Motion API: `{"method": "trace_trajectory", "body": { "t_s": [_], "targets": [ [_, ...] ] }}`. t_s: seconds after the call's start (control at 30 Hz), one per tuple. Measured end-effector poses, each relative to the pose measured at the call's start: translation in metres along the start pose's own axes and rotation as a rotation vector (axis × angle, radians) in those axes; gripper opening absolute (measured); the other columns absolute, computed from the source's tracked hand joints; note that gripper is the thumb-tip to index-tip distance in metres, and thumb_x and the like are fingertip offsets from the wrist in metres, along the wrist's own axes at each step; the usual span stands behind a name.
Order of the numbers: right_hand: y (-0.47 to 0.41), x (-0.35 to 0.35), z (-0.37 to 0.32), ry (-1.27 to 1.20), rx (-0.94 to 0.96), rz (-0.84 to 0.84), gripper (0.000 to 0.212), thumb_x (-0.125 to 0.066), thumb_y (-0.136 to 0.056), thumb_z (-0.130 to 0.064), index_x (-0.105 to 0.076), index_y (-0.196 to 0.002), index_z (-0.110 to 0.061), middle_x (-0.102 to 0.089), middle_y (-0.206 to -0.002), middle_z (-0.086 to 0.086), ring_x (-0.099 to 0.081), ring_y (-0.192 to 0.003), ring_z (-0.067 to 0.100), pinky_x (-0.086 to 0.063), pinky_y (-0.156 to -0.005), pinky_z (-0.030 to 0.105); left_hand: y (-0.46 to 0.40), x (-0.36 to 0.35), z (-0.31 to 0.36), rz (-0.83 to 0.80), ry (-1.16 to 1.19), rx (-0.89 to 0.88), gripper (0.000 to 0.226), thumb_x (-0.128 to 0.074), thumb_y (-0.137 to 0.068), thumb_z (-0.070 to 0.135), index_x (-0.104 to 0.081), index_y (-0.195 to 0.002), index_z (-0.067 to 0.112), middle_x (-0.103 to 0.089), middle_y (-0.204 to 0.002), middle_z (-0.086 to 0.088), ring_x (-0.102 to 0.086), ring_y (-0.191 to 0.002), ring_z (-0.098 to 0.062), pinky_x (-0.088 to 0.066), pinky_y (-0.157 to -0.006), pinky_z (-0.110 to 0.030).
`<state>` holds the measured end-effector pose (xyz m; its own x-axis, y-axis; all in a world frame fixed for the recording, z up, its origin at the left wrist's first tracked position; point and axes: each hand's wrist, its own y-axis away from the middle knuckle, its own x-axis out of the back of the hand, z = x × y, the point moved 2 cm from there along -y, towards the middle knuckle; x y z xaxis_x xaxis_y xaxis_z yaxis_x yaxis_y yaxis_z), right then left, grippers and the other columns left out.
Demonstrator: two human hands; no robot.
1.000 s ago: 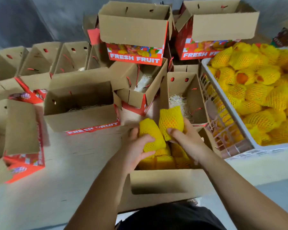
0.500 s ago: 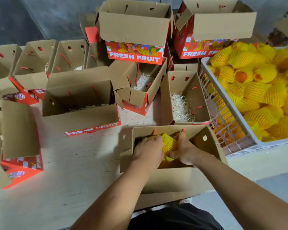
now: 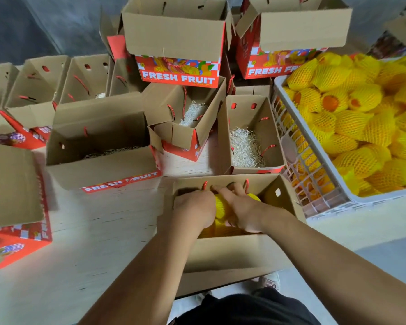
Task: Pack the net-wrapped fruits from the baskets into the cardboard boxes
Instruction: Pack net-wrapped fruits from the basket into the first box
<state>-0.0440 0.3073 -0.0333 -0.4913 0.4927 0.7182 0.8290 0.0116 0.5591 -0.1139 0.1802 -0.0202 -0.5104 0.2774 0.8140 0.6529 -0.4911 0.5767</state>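
- Sitting inside the nearest cardboard box (image 3: pixel 223 256), the net-wrapped fruits (image 3: pixel 221 208) show as yellow foam mesh between and under the two hands, with more yellow mesh lower in the same box.
- Left hand (image 3: pixel 193 211) is down in the box's left half, back of the hand up, fingers curled over a fruit; how firmly it grips cannot be told.
- Right hand (image 3: pixel 240 207) lies just beside it, across the fruit, fingers reaching toward the box's far wall; they press on the mesh, but whether they curl round it is hidden.
- Two red cord handles stick up at the far wall of this box, right by the fingertips.
- Just beyond stands an open box with straw (image 3: pixel 246 146) holding pale shredded packing and no fruit.
- To the right, a white plastic basket (image 3: pixel 298 160) is heaped with yellow net-wrapped fruit, some showing orange skin through the net openings.
- To the left, a large open box (image 3: pixel 99 165) printed "FRESH FRUIT" sits on the pale table (image 3: pixel 92 231), with a tilted box (image 3: pixel 188 120) behind it.
- Further back, more open boxes stand in rows, two of them stacked higher with red printed fronts.
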Motion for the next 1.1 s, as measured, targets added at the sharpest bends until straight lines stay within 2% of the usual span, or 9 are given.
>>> {"method": "trace_trajectory", "body": {
  "t_s": [0.1,0.23,0.33,0.47,0.6,0.73,0.8,0.9,1.1],
  "targets": [
    [0.022,0.011,0.016,-0.101,0.099,0.16,0.08,-0.06,-0.093,-0.001,-0.024,-0.16,-0.026,-0.027,-0.155,0.005,-0.046,-0.136,0.029,-0.034,-0.115,0.028,0.011,0.009,0.012,0.088,0.102,-0.071,0.028,-0.046,-0.103,0.032,-0.07,-0.11,0.019,-0.073,-0.11,-0.007,-0.066,-0.094,-0.031,-0.049,-0.074,-0.036],
    [0.052,0.03,0.04,-0.268,0.202,0.338,0.056,-0.053,-0.093,0.007,-0.052,-0.145,-0.014,-0.058,-0.141,0.007,-0.054,-0.129,0.02,-0.038,-0.112,0.027,0.018,0.022,0.063,0.198,0.31,-0.17,0.02,-0.047,-0.103,0.032,-0.066,-0.107,0.03,-0.073,-0.112,0.003,-0.066,-0.105,-0.026,-0.055,-0.085,-0.04],
    [0.08,0.053,0.067,-0.426,0.249,0.596,0.05,-0.052,-0.092,0.009,-0.056,-0.138,-0.01,-0.066,-0.125,0.0,-0.059,-0.116,0.009,-0.04,-0.1,0.011,0.011,0.038,0.111,0.366,0.54,-0.313,0.012,-0.052,-0.102,0.029,-0.058,-0.093,0.024,-0.069,-0.097,0.002,-0.064,-0.095,-0.026,-0.053,-0.079,-0.045],
    [0.107,0.098,0.127,-0.456,0.25,0.842,0.042,-0.049,-0.096,0.006,-0.06,-0.133,-0.011,-0.066,-0.122,-0.001,-0.06,-0.113,0.007,-0.041,-0.096,0.01,-0.016,0.067,0.189,0.539,0.74,-0.49,0.018,-0.055,-0.102,0.02,-0.053,-0.085,0.026,-0.058,-0.084,0.003,-0.058,-0.083,-0.023,-0.05,-0.073,-0.048],
    [0.123,0.138,0.202,-0.407,0.121,0.928,0.042,-0.054,-0.095,0.007,-0.06,-0.135,-0.004,-0.065,-0.128,0.012,-0.06,-0.118,0.023,-0.043,-0.101,0.023,-0.052,0.086,0.271,0.621,0.796,-0.572,0.013,-0.056,-0.103,0.014,-0.069,-0.098,0.013,-0.067,-0.088,-0.005,-0.062,-0.084,-0.026,-0.049,-0.073,-0.044],
    [0.126,0.173,0.277,-0.182,-0.067,0.939,0.05,-0.066,-0.086,-0.002,-0.058,-0.136,-0.003,-0.06,-0.128,0.021,-0.056,-0.118,0.043,-0.044,-0.102,0.049,-0.089,0.094,0.326,0.576,0.749,-0.541,0.018,-0.06,-0.102,0.015,-0.071,-0.114,0.009,-0.074,-0.11,-0.007,-0.068,-0.106,-0.026,-0.052,-0.092,-0.043],
    [0.125,0.188,0.309,-0.013,-0.26,0.925,0.061,-0.07,-0.085,-0.022,-0.052,-0.142,-0.012,-0.051,-0.135,0.019,-0.049,-0.121,0.043,-0.041,-0.101,0.051,-0.103,0.086,0.339,0.575,0.593,-0.462,0.027,-0.06,-0.103,0.028,-0.068,-0.123,0.012,-0.072,-0.118,-0.005,-0.065,-0.114,-0.025,-0.049,-0.099,-0.044],
    [0.124,0.199,0.345,0.154,-0.499,0.802,0.083,-0.076,-0.078,-0.048,-0.037,-0.146,-0.021,-0.037,-0.14,0.015,-0.041,-0.125,0.042,-0.039,-0.101,0.052,-0.11,0.071,0.345,0.596,0.268,-0.36,0.043,-0.05,-0.101,0.056,-0.059,-0.128,0.023,-0.065,-0.12,0.002,-0.059,-0.115,-0.022,-0.048,-0.095,-0.042],
    [0.135,0.178,0.395,0.199,-0.53,0.764,0.071,-0.078,-0.077,-0.043,-0.044,-0.134,-0.018,-0.041,-0.137,0.017,-0.043,-0.122,0.046,-0.044,-0.096,0.055,-0.122,0.071,0.346,0.626,0.335,-0.289,0.042,-0.045,-0.102,0.06,-0.057,-0.125,0.028,-0.063,-0.118,0.009,-0.059,-0.11,-0.014,-0.051,-0.089,-0.037]
  ]
}}
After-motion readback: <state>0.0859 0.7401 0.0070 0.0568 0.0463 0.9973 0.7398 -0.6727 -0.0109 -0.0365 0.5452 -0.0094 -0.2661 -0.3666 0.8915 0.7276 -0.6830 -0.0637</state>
